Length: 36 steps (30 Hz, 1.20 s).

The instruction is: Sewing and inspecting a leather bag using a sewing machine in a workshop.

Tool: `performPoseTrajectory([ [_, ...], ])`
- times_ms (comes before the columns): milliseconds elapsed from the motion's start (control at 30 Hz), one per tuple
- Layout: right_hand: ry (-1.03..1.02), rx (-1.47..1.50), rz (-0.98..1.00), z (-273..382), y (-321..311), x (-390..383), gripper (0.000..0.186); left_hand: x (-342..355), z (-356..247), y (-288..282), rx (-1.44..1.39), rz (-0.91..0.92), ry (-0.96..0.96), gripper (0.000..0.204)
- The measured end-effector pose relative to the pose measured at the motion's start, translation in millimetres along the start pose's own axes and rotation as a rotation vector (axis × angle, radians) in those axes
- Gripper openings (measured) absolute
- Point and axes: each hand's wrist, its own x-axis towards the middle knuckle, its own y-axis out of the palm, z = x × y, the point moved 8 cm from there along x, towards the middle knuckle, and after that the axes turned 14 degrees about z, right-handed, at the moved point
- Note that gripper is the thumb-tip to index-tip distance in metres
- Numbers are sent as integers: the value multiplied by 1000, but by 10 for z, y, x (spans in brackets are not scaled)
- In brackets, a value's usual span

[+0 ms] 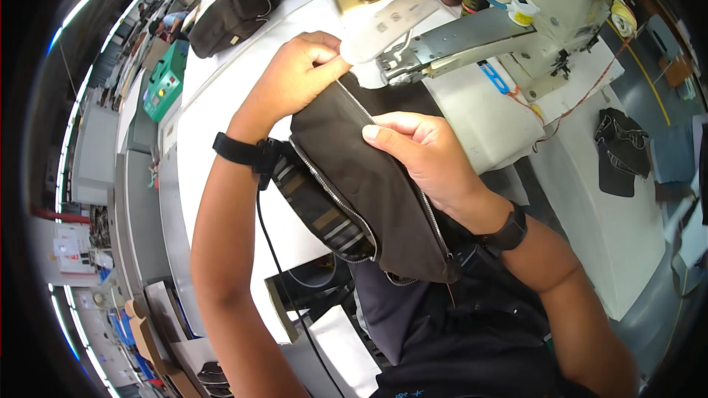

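Note:
Between my hands is a dark brown fabric bag (pixel 361 177) with metal zippers and a striped lining showing through an opening on its left side. My left hand (pixel 306 70) grips its far end, close to the sewing machine's head. With thumb against fingers, my right hand (pixel 424 151) pinches the bag's edge along the right zipper (pixel 431 221). The sewing machine (pixel 472 37) stands just beyond, its narrow arm reaching toward the bag's far end. Where the bag meets the machine is partly hidden by my left hand and the machine head. The bag's near end hangs over my lap.
Another dark bag (pixel 234 18) lies on the white table (pixel 221 110) at the far left. Beyond it sits a green machine box (pixel 166 81). Blue-handled thread snips (pixel 493 76) rest by the sewing machine. Dark bag pieces (pixel 622 151) lie on the white surface at right.

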Motion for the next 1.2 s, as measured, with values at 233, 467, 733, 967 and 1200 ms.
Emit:
performPoseTrajectory([
  [233, -43, -77, -86, 16, -220, -90, 18, 80, -339, 215, 16, 53, 125, 23],
  [467, -25, -71, -59, -51, -267, -57, 17, 23, -350, 339, 81, 41, -279, 30],
  [733, 17, -159, -35, 52, -307, -85, 18, -17, -250, 123, -401, 40, -131, 23],
  [967, -105, -194, -110, 202, -336, 49, 16, 9, -127, -30, -392, -6, -203, 20],
  [1200, -98, -180, -130, 297, -456, 138, 20, -71, -480, 3, -154, 47, -192, 14],
])
